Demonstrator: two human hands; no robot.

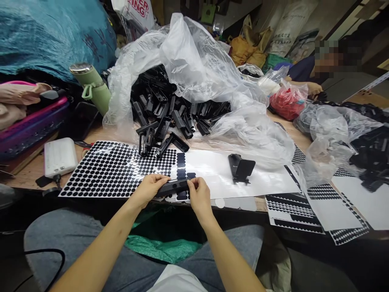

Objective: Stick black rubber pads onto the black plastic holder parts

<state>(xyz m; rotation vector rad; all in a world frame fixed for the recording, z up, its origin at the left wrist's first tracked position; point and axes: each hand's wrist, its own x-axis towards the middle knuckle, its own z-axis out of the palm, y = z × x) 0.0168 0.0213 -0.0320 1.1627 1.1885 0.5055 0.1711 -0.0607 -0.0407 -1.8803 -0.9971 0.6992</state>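
Note:
Between my two hands I hold a long black plastic part (172,187) with a ribbed surface, level above the table's front edge. My left hand (151,187) pinches its left end. The fingers of my right hand (199,194) are closed on its right end. Beneath and behind lies a sheet of black round stickers (112,166), with a strip of black oval stickers (181,164) beside it. A black folding stand-like piece (241,168) stands on the white backing sheet (209,164) to the right. Behind the sheets, many similar black parts (164,117) spill from a clear plastic bag (194,61).
At left are a green bottle (95,87), a white power bank (60,157) with a cable, and a purple basket (36,121). More sticker sheets (294,211) overhang the front edge at right. A co-worker's hand (314,89) is near a red bag (288,100).

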